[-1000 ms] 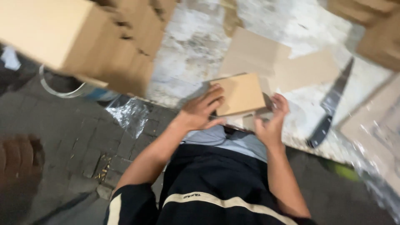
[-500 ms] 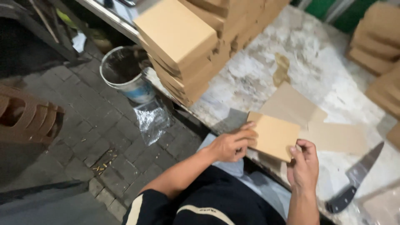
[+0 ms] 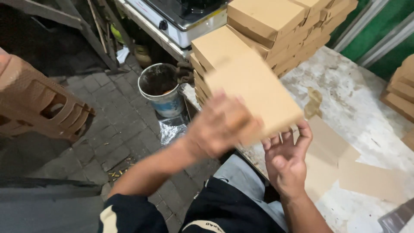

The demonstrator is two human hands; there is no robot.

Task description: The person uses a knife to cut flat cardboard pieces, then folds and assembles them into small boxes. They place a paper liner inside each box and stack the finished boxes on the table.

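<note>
I hold a flat brown cardboard box (image 3: 254, 92) in the air, tilted, in front of a tall stack of similar boxes (image 3: 276, 30). My left hand (image 3: 217, 127), blurred by motion, grips the box's near left edge. My right hand (image 3: 286, 157) supports it from underneath with the fingers curled up against its lower right edge. The box hides the lower part of the stack behind it.
Flat cardboard sheets (image 3: 345, 166) lie on the stained white worktop (image 3: 362, 108). More boxes (image 3: 403, 92) stand at the right edge. On the paved floor sit a bucket (image 3: 161, 88), crumpled foil (image 3: 172, 129) and a brown plastic stool (image 3: 39, 105). A stove (image 3: 181, 19) stands behind.
Both hands have lifted the box off the worktop and carried it up and left, close to the stack. The view has swung left; the knife has almost left the picture.
</note>
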